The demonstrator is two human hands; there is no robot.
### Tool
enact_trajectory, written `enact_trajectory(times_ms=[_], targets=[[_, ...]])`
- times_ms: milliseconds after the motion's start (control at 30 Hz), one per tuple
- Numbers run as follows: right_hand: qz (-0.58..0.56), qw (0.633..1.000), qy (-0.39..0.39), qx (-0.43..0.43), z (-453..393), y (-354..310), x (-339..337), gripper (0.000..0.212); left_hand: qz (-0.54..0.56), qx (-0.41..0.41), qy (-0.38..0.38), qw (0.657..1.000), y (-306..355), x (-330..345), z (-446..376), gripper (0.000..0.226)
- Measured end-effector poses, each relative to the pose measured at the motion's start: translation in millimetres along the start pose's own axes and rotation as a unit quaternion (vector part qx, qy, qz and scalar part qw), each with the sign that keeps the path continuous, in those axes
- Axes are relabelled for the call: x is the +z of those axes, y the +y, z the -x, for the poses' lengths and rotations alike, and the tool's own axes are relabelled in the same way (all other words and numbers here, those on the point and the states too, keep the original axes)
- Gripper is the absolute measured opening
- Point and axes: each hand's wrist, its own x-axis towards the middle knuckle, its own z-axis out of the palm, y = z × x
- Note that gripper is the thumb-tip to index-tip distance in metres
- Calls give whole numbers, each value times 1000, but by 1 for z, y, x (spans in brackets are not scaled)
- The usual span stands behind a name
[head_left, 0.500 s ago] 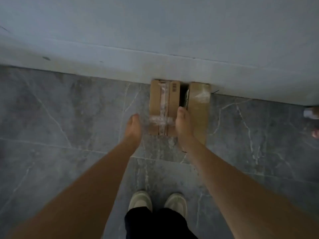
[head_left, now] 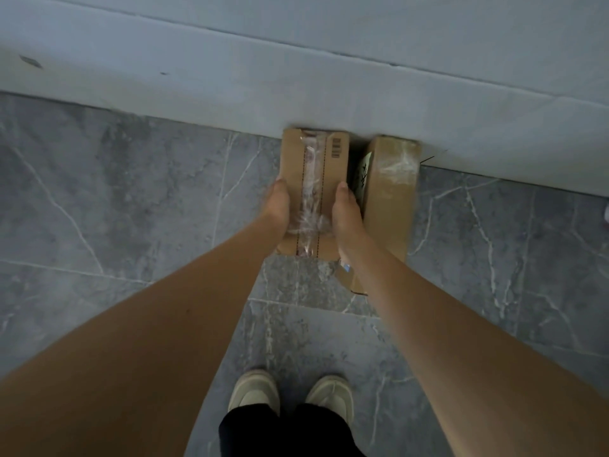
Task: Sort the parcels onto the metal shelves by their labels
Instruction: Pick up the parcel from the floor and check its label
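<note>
Two brown cardboard parcels stand on the grey marble floor against the pale wall. The left parcel (head_left: 314, 166) has clear tape down its middle and a barcode near its top right. My left hand (head_left: 276, 206) presses its left side and my right hand (head_left: 346, 212) its right side, so both grip it. The right parcel (head_left: 390, 199) stands close beside it, with a white label partly seen in the gap between the two. No metal shelves are in view.
The pale wall and its baseboard (head_left: 296, 90) run across the top. My two light shoes (head_left: 290, 394) stand on the grey marble floor (head_left: 131, 225) below the parcels. Something pale shows at the far right edge (head_left: 606, 212).
Both hands have closed in on the left parcel; before, the left hand was apart from it on the left. The view has moved closer to the parcels.
</note>
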Motion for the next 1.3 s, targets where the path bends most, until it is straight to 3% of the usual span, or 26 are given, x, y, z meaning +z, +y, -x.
enact_trajectory(times_ms=[100,233,433,667,733,867,900,1000,1033,1300], targets=[[-19,999,-43,14,32,-5,-1,64,-10,-18,-3,1000,6,-8,28,60],[-24,997,-69,12,86,-17,-6,91,19,-33,5,999,13,-27,81,57],[7,999,-49,-14,208,-96,-35,53,43,-31,1,999,77,-46,199,52],[-35,995,-84,-40,370,-193,-66,58,33,-5,-3,999,162,-83,370,54],[-44,992,-104,-54,418,-216,-76,68,47,10,-11,999,180,-91,427,53],[-48,988,-123,-79,491,-243,-90,121,61,21,-14,998,213,-110,516,56],[-46,988,-121,-87,513,-253,-91,118,61,29,-12,998,221,-115,535,56],[-54,984,-102,-134,558,-278,-95,70,52,68,-3,996,243,-129,571,57],[-57,983,-103,-142,568,-282,-95,66,46,80,5,996,250,-133,583,56],[-87,972,-68,-208,662,-308,-103,106,2,193,-32,981,269,-162,693,56]])
